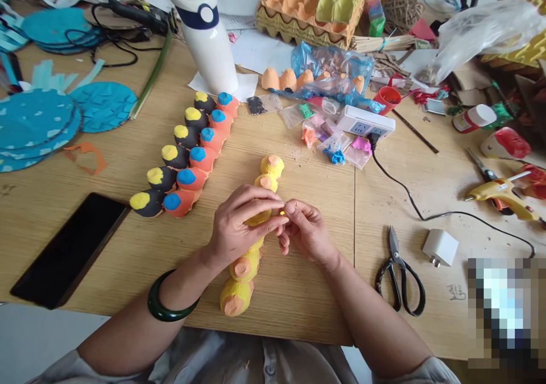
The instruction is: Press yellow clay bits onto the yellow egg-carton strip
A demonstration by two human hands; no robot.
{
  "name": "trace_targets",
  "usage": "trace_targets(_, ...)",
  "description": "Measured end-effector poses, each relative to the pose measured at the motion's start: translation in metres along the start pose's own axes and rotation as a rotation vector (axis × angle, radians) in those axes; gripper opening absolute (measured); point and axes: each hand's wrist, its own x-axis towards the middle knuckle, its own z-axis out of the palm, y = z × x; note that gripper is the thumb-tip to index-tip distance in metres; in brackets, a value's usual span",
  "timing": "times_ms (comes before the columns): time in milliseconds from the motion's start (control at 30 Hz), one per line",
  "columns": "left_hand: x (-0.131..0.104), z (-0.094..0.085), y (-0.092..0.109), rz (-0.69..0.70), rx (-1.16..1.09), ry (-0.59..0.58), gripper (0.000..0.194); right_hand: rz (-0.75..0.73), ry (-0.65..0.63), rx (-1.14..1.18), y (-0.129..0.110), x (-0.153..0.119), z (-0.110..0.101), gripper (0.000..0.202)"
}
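Note:
My left hand (239, 222) and my right hand (311, 233) meet fingertip to fingertip, pinching a tiny bit of yellow clay (282, 213) that mostly hides between them. Beneath my left hand lies a strip of egg-carton cups (242, 267) coated in yellow, their tops bare orange. My left fingers and wrist cover its middle. To the left stand two finished-looking strips side by side: a black one with yellow tops (174, 156) and an orange-red one with blue tops (203, 159).
Black-handled scissors (396, 264), a white charger (441, 247) and a glue gun (499, 193) lie to the right. A phone (70, 250) is at left. Behind are a white bottle (209, 42), clay packets (335, 145), a power strip (365, 123) with its cord, and egg trays (298, 8).

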Motion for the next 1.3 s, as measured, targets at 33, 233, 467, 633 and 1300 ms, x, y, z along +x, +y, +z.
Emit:
trace_targets(33,-0.0003,0.0003,0.0002,-0.004,-0.008,0.008,0.008,-0.004,-0.003,0.000,0.0001,0.0001,0.0002,0.038)
trace_targets(233,-0.0018,0.0010,0.0011,-0.022,-0.049,0.035,0.007,-0.004,-0.015,0.001,0.0000,0.0002,0.0007,0.038)
trace_targets(467,0.0000,-0.0012,-0.0001,-0.006,-0.027,0.000,0.008,0.041,-0.022,0.090,-0.0029,-0.0003,0.0004,0.032)
trace_targets(633,0.0005,-0.0007,0.0001,-0.036,-0.050,-0.004,0.006,0.017,0.002,0.062,-0.0035,0.0002,0.0010,0.033)
trace_targets(1300,-0.0009,-0.0009,-0.0016,-0.144,-0.227,0.016,0.026,-0.013,0.044,0.041,-0.0082,-0.0008,0.0022,0.021)
